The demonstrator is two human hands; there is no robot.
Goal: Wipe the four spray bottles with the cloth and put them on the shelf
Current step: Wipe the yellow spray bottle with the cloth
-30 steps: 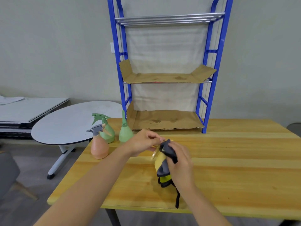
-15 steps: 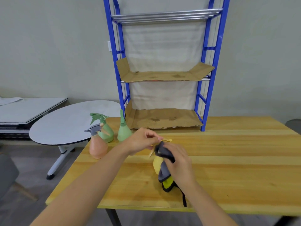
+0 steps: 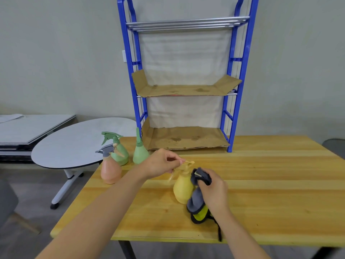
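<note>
Pinching the spray head of the yellow bottle [image 3: 182, 189], the fingers [image 3: 172, 161] of your left hand [image 3: 160, 163] steady it upright on the bench [image 3: 270, 193], while your right hand [image 3: 214, 189] grips the grey cloth [image 3: 198, 200] and presses it against the bottle's right flank, its fingers curled round the fabric. A yellow-green part of the cloth and a dark strap hang below your wrist toward the near edge of the bench. Out to the left, near the bench's far corner, stand the other three: the peach bottle [image 3: 110, 171] nearest you, the green trigger bottle [image 3: 117, 152] just behind it, and the green nozzle bottle [image 3: 139, 153] beside the foot of the blue shelf [image 3: 186, 143]. The shelf's cardboard-lined tiers hold no bottles, so by my reading you are on the first of four, with this wipe to finish, three more to clean, and all four placements left. No brand, label or writing is legible on any bottle, the cloth or the shelf.
</note>
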